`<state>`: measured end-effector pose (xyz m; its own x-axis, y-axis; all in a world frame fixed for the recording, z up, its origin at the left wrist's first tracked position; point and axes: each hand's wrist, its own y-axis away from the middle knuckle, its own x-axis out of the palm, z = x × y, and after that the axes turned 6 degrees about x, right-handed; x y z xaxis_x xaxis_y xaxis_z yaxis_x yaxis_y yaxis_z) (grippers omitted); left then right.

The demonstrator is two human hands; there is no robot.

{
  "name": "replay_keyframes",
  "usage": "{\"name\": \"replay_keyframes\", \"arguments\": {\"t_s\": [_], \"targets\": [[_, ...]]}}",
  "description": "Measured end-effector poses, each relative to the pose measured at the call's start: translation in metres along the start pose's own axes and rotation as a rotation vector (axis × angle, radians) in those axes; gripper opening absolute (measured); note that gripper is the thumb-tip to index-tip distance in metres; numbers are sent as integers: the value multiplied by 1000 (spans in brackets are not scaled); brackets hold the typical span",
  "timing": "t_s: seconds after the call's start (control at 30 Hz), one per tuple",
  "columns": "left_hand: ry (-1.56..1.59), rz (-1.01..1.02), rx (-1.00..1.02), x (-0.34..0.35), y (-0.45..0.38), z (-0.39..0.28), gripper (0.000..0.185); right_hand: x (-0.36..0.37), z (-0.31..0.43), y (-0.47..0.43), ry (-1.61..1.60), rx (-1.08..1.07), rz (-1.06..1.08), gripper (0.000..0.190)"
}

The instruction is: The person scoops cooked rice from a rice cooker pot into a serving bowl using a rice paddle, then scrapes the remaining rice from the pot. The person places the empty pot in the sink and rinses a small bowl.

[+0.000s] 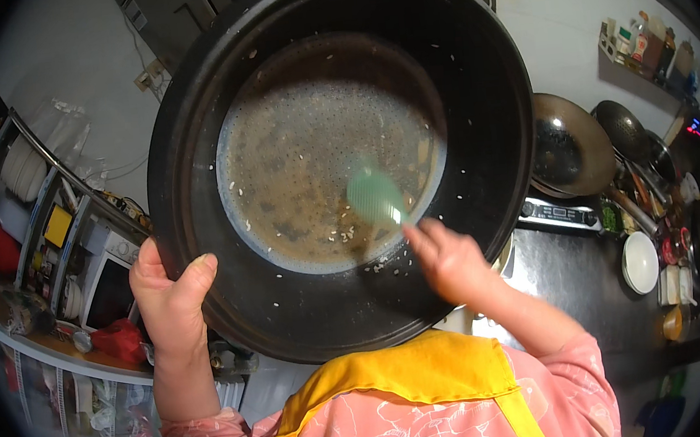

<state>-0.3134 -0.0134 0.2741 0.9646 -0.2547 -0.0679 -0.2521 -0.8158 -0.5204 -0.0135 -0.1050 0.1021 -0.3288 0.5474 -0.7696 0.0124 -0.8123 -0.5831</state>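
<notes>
A large round black pan (486, 123) with high walls is tilted up in front of my chest. Its pale, brown-stained round bottom (318, 152) shows rows of small dark dots. White rice grains (347, 236) stick here and there to the bottom and the walls, thickest near the lower edge. My left hand (174, 298) grips the rim at the lower left, thumb on the inside. Inside the pan, my right hand (452, 259) holds a translucent green rice paddle (376, 197) by its handle. The blade is slightly blurred and lies over the lower right of the bottom.
On the right, a wok (570, 146) sits by a cooktop panel (558, 214) at a steel counter (558, 280). White bowls (640, 263) stand farther right. A wall shelf (645, 64) carries bottles. To the left are a microwave (107, 292), a red plastic bag (120, 342) and stacked plates (23, 171).
</notes>
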Motion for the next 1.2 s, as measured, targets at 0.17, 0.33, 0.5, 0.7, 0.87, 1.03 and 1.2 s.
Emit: {"name": "replay_keyframes", "arguments": {"t_s": [0.17, 0.33, 0.5, 0.7, 0.87, 1.03, 1.2], "targets": [[-43, -35, 8, 10, 1, -1, 31, 6, 14, 31, -155, -25, 153, 46], [-38, -21, 4, 7, 4, -6, 32, 7, 14, 13, 53, -234, 242, 54], [-61, -51, 2, 11, 10, -7, 33, -2, 5, 33, 9, -186, 235, 50], [-65, -48, -12, 6, 7, -7, 33, 8, 5, 29, 41, -166, 265, 47], [-59, -81, -22, 9, 11, -6, 33, -2, 7, 25, -92, -94, 185, 44], [-58, -37, -4, 6, 8, -6, 33, 6, 7, 27, 96, -219, 290, 48], [-69, -65, -9, 12, 10, -7, 32, -7, -4, 25, -60, -40, 79, 48]]}}
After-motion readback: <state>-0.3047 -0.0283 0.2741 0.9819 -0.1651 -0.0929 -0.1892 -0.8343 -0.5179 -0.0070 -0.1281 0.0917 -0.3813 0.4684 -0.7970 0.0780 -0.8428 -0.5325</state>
